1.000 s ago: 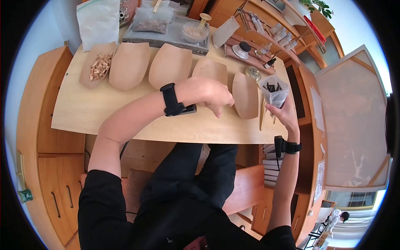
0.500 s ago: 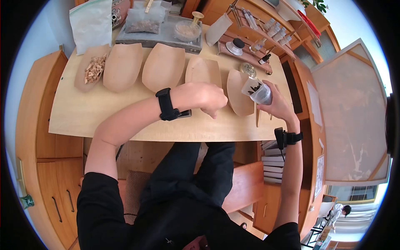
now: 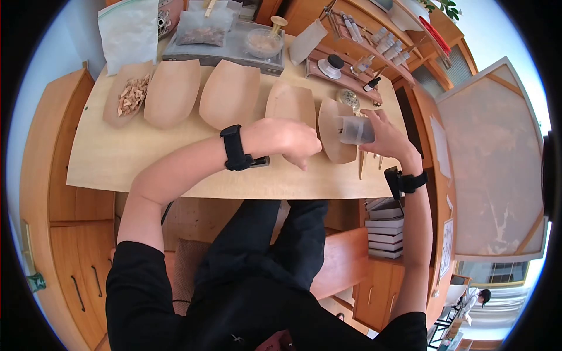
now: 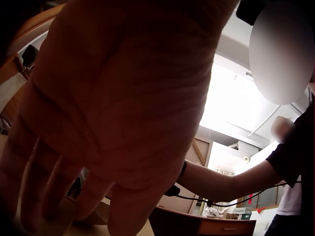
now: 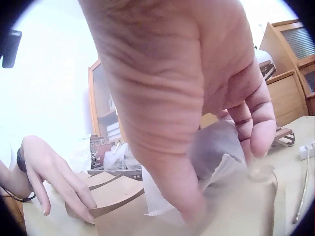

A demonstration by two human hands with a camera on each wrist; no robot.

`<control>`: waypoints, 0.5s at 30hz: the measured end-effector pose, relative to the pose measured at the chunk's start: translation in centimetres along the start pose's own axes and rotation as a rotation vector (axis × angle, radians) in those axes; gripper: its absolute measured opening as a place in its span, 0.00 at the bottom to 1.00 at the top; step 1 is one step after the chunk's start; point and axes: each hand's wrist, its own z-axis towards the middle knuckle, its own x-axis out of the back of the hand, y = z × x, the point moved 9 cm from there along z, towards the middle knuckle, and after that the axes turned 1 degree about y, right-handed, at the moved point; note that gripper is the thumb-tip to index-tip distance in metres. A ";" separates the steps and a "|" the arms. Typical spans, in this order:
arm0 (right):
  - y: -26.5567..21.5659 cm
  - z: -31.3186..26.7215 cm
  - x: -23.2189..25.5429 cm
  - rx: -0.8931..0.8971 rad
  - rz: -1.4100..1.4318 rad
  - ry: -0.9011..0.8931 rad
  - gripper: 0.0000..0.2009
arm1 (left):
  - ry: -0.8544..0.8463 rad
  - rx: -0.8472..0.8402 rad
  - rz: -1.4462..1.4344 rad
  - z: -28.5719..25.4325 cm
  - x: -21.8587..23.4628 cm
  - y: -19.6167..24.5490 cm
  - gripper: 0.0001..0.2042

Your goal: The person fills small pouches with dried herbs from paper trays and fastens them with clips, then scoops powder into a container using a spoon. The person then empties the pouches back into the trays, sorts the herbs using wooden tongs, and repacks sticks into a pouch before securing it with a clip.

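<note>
My right hand [image 3: 387,139] grips a translucent pouch [image 3: 357,130], tipped on its side with its mouth to the left over the rightmost tan boat-shaped tray [image 3: 329,140]. In the right wrist view the thumb and fingers [image 5: 261,123] lie around the pouch [image 5: 216,142]. My left hand [image 3: 290,140] is palm down at the near end of the fourth tray [image 3: 290,102]; in the right wrist view its extended fingers [image 5: 74,191] are at a tray's edge. The left wrist view shows its palm [image 4: 113,108] with fingers hanging down, holding nothing visible. The pouch's contents are mostly hidden.
Further left stand two bare trays [image 3: 229,96] [image 3: 171,96] and one with wood chips [image 3: 133,96]. Behind are a grey box [image 3: 252,61] with bags and a glass bowl [image 3: 263,44], and a rack of vials [image 3: 383,44]. Thin sticks [image 3: 361,165] lie beside the rightmost tray.
My right hand has brought the pouch left and tipped it from upright to sideways over the rightmost tray. The fourth tray has shifted slightly right beside my left hand.
</note>
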 end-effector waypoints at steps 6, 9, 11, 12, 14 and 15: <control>-0.8 0.2 0.4 0.008 -0.023 -0.044 0.43 | 0.025 0.008 -0.017 -0.4 0.4 0.2 0.21; -1.4 0.6 0.7 0.007 -0.054 -0.062 0.44 | 0.016 -0.002 -0.026 -0.5 0.4 0.3 0.21; -1.4 0.6 0.9 0.011 -0.053 -0.049 0.44 | 0.029 -0.018 -0.031 -0.5 0.5 0.5 0.21; -1.5 0.7 1.2 0.021 -0.053 -0.032 0.44 | 0.044 -0.027 -0.033 -0.6 0.8 0.5 0.21; -1.7 0.9 1.8 0.027 -0.044 -0.030 0.44 | 0.046 -0.025 -0.030 -0.5 0.6 0.2 0.21; -1.8 1.0 1.8 0.031 -0.031 -0.035 0.43 | 0.044 -0.025 -0.034 -0.4 0.4 0.1 0.21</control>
